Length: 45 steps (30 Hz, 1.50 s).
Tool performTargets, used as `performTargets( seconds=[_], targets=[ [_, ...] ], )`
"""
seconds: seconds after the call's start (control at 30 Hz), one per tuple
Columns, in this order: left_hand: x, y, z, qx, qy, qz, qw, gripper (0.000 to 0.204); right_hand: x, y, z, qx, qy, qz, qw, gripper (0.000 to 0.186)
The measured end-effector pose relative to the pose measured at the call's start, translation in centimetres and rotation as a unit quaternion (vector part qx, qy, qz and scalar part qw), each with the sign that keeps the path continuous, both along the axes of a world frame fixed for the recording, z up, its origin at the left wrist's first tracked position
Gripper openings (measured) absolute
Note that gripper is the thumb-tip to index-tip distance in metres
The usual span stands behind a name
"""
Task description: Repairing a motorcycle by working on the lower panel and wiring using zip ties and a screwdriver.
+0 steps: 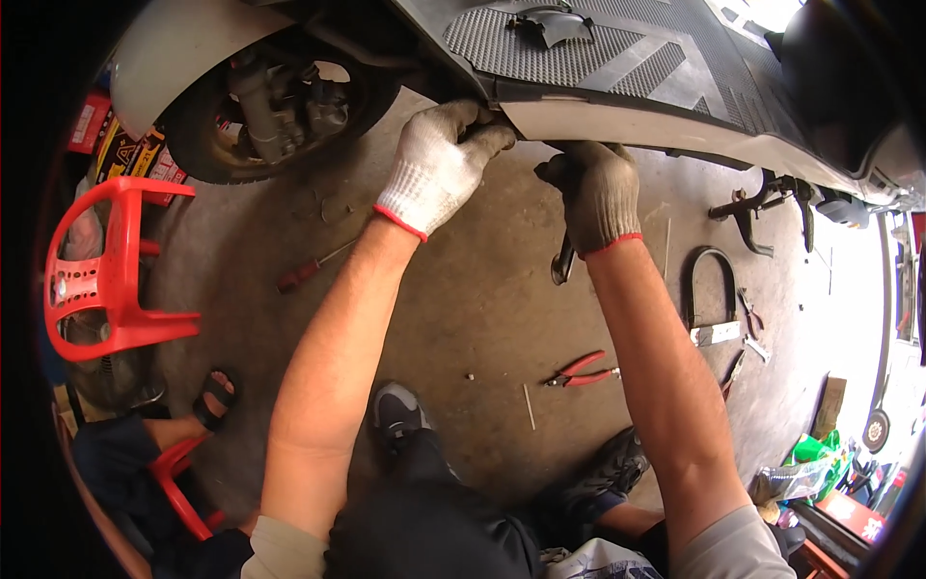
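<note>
A scooter's pale side panel (627, 124) runs along the lower edge of its ribbed black footboard (540, 68). My left hand (439, 159), in a white knit glove with a red cuff, is closed at the panel's front corner, its fingertips pressed against the edge. My right hand (600, 193), in a dirtier grey glove, reaches up to the panel's underside. Its fingers curl round the lower edge and are partly hidden there, with the thumb pointing left. Left of my hands is the front wheel (207, 145) beneath a light fender (174, 58).
On the floor lie a screwdriver (313, 270), red-handled cutters (581, 371), a black U-shaped piece (714, 275) and small pliers (750, 314). A loose black part (555, 24) rests on the footboard. A red plastic chair (116, 280) stands left, near another person's sandaled foot (214, 398).
</note>
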<state>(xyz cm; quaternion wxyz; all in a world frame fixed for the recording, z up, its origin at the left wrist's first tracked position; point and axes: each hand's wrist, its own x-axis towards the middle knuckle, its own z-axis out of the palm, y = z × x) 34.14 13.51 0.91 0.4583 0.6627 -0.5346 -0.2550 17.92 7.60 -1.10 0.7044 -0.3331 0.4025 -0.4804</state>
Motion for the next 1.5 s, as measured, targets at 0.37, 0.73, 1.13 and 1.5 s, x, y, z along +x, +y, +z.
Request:
performTargets(
  seconds=[0.37,0.73,1.13,1.5],
  targets=[
    [0.4,-0.1,1.8,0.051,0.129,-0.055,0.989,0.026,-0.1,0.2,0.6,0.022,0.021,-0.019,0.999,0.024],
    [0.4,0.0,1.0,0.062,0.124,-0.058,0.989,0.027,0.1,0.2,0.4,0.013,0.001,-0.029,0.999,0.022],
    [-0.3,0.1,2.4,0.077,0.115,-0.045,0.989,0.025,0.1,0.2,0.5,-0.003,0.038,-0.017,0.999,0.023],
    [-0.8,0.0,2.4,0.072,0.084,-0.033,0.993,0.025,0.3,0.4,0.8,0.013,0.037,-0.035,0.999,0.024]
  ],
)
